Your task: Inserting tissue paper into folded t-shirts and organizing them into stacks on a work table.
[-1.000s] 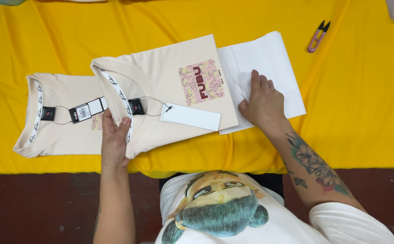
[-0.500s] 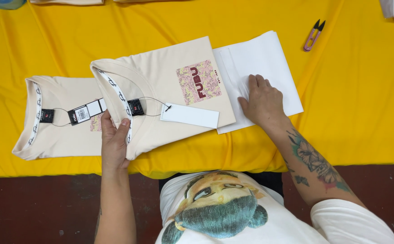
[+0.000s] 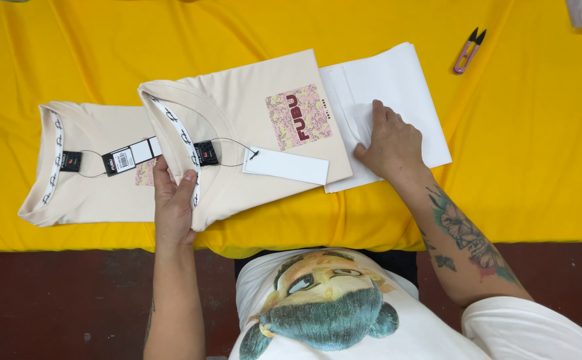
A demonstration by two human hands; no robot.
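Two hands down, both flat. My left hand (image 3: 174, 200) presses its fingers on the neckline of the folded cream T-shirt (image 3: 244, 133) at frame centre, gripping nothing; my right hand (image 3: 392, 143) lies spread on the white sheet (image 3: 408, 87) tucked just under the shirt's right edge. I judge the shirt soft, light and floppy, best taken at the collar and the far fold together; its white hang tag (image 3: 286, 165) dangles loose. A second folded shirt (image 3: 84, 173) sits partly under it, lower left. Small snips (image 3: 468, 50) lie well apart, upper right. Yellow worktop (image 3: 538, 167) offers open room right; the near edge is close.
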